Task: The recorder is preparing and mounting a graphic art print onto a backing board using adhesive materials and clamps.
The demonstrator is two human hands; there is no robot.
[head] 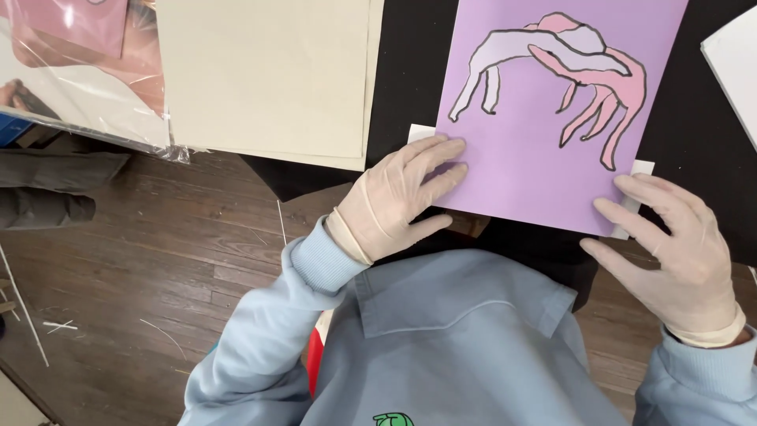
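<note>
A lilac rectangular sheet of paper [524,150], printed with a black-outlined drawing of two drooping hands in pale violet and pink, lies on a black table surface [410,71] at about one o'clock in the view, its near edge turned slightly askew. The left hand [394,197], in a thin cream latex glove, lies flat at the sheet's seven o'clock corner, fingers stretched out and loosely spread, their tips pressing on the paper; it grips nothing. The right hand [678,248], gloved the same way, rests open at the sheet's five o'clock corner, fingers splayed, tips touching the paper's edge and a small white strip [640,177] that peeks from under it; nothing is clasped. A matching small white tab [420,132] shows just beside the left fingertips. At eleven o'clock lies a large cream board [268,75], and farther toward ten o'clock a clear plastic-wrapped print [79,79]. A white sheet corner [733,67] sits at two o'clock. Below is dark wooden floor [173,260], and light blue sleeves frame the scene.
</note>
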